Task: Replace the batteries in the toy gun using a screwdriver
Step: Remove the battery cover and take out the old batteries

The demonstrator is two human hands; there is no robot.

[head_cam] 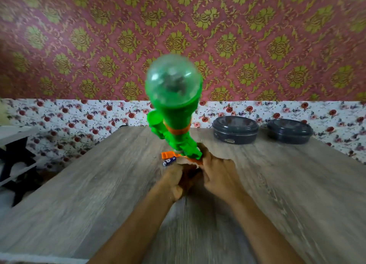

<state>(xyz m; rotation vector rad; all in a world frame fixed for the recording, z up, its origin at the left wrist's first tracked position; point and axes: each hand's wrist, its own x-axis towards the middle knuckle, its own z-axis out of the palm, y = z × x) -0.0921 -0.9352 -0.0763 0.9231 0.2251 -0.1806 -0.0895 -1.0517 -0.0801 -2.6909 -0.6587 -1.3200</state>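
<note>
Forearms reach in from the bottom edge and meet at the middle of the table (79,184), a broad wood-grain top that carries everything else; the toy gun (174,113) stands nearly upright over the hands, leaning a little to the left, its butt end down between them and its clear green dome (173,79) uppermost and blurred. The right hand (219,176) has its fingers curled against the lower green body, gripping it from the right; the left hand (174,181) is bunched with its fingers folded in under the butt, but motion blur hides what they close on, so I cannot tell whether it grips the toy or some small tool; no screwdriver shows anywhere.

Two dark round containers (235,130) sit at the far right of the table, well apart from the work; a small orange plastic piece (168,154), probably the battery cover, lies just beyond the left hand, and a blue battery (169,161) lies beside it on the wood.

By its look the gun is hollow moulded plastic, light and stiff, top-heavy when stood like this; the dome seems thin and likely to crack or scuff, so it is a poor place to squeeze. The ribbed body near the orange band (178,131), or the handle itself, should give a surer hold; the smooth battery will roll on the table, so pinch it by its sides.
</note>
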